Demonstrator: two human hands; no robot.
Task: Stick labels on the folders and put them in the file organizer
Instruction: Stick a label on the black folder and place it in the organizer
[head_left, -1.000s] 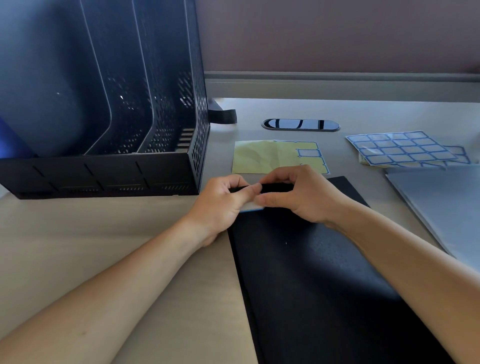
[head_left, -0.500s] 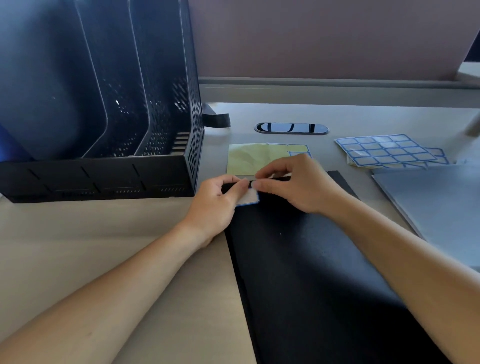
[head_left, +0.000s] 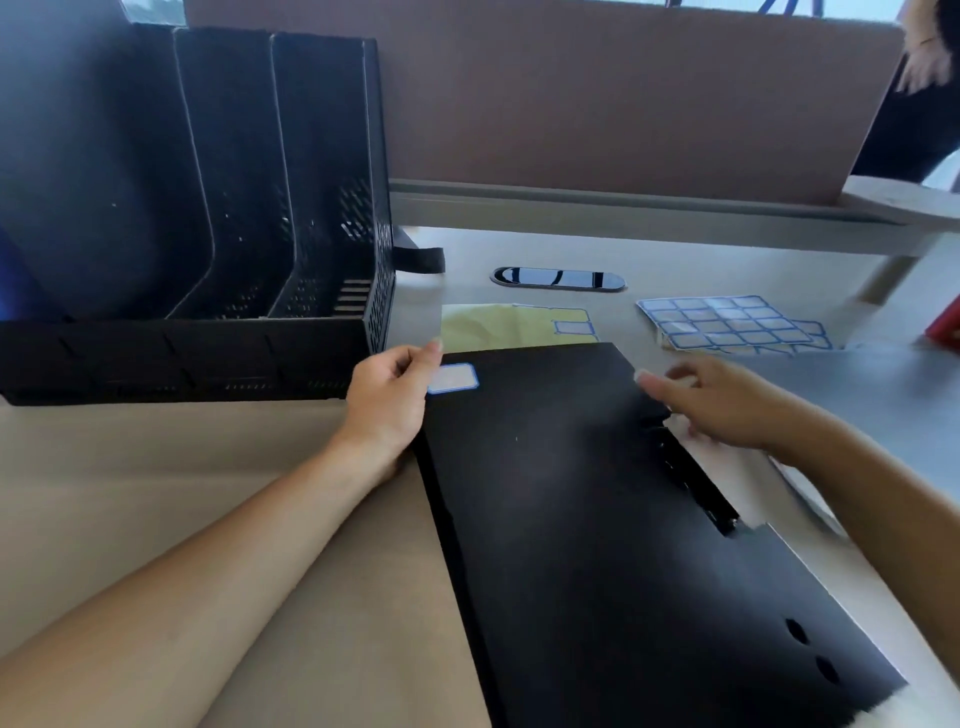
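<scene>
The hands have parted: the label now lies uncovered at the black folder's far left corner, the right hand at its right edge.

Daylight enters from the upper edge, where a pale strip shows above the brown partition, and it washes the far part of the counter grey-white. The near counter is warmer and dimmer. A soft sheen lies across the black folder, and the oval grommet carries bright reflections. The file organizer sits in deep shade, its slots hard to read. The right hand is smeared by motion blur; the left hand is sharper. Straight lines bow toward the frame's edges.
</scene>
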